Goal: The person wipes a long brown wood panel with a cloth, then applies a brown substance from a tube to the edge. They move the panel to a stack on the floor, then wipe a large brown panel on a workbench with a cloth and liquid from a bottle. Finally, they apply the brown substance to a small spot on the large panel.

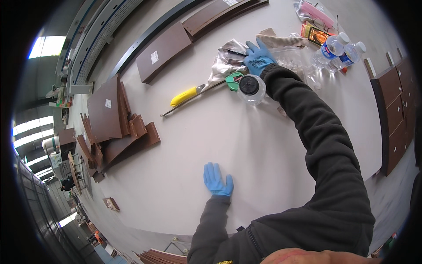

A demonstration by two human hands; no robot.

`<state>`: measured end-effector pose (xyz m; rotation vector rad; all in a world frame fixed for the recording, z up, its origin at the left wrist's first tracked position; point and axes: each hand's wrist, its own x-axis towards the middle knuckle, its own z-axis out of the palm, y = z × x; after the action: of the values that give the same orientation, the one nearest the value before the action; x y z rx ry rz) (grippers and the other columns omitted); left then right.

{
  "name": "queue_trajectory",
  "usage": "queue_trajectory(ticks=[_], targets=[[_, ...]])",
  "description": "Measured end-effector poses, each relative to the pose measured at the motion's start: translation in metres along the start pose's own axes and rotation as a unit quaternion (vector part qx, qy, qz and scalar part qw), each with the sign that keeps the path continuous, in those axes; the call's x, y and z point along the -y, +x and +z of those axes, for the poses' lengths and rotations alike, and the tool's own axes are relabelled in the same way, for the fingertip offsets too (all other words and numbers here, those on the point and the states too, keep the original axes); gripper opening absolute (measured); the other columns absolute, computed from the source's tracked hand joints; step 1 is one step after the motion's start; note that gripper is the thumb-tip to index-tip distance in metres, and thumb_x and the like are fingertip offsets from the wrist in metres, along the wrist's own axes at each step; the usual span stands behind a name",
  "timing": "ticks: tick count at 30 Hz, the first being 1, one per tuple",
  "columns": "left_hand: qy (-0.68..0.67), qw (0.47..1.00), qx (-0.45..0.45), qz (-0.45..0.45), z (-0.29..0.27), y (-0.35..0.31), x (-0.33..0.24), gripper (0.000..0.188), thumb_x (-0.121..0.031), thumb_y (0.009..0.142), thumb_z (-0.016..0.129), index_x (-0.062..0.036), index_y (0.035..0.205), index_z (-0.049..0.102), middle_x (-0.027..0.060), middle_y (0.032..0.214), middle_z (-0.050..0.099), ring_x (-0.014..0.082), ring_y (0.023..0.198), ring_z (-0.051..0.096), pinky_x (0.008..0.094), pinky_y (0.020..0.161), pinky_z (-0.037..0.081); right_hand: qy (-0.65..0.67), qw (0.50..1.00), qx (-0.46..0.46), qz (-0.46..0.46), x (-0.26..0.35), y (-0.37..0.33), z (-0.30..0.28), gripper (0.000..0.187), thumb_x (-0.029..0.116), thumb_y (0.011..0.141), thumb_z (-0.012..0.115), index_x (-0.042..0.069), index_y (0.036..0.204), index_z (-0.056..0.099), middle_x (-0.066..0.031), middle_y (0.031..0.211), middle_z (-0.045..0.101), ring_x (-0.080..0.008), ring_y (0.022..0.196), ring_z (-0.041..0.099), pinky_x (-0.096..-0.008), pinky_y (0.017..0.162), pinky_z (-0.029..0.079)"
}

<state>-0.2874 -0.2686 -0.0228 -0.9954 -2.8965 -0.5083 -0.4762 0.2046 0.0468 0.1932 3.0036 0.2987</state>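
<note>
My left hand, in a blue glove, rests flat on the pale tabletop with its fingers stretched out. Further off, my right hand, gloved alike, reaches over a crumpled whitish cloth. Its fingers are apart, and beside it lie narrow dark tools; whether it touches them I cannot tell. Just nearer stands a clear jar with a black lid. Next to that are a green tape measure-like object, a long thin metal rod and a yellow-handled tool.
Brown panels are piled at the left, and more brown pieces lie along the far edge. Two clear water bottles, a plastic bag and a pink item sit far right. A brown panel stack stands beyond the right edge.
</note>
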Motion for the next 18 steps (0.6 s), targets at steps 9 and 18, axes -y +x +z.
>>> queue_trajectory(ticks=[9,18], targets=[[0.013,1.0,0.004,-0.01,-0.002,-0.004,0.0,0.074,-0.034,0.089,0.068,0.0023,0.151,0.05,0.0315,0.157,0.045,0.0494,0.147,0.04,0.0601,0.119,0.032,0.206,0.941,-0.249,0.099,-0.038,-0.032,-0.01,0.026,0.021,0.09,0.07,0.005,0.109,0.078,-0.0145,0.137,0.068,-0.0309,0.145,0.051,-0.0477,0.122,0.034],[0.002,1.0,-0.019,-0.017,0.001,-0.013,0.004,0.074,-0.035,0.09,0.069,-0.0023,0.153,0.049,0.0279,0.16,0.043,0.0457,0.151,0.036,0.0565,0.123,0.028,0.75,0.584,-0.254,0.177,-0.013,-0.235,-0.065,0.022,0.012,0.108,0.058,-0.002,0.117,0.072,-0.0021,0.11,0.072,-0.0067,0.104,0.061,-0.0242,0.096,0.045]])
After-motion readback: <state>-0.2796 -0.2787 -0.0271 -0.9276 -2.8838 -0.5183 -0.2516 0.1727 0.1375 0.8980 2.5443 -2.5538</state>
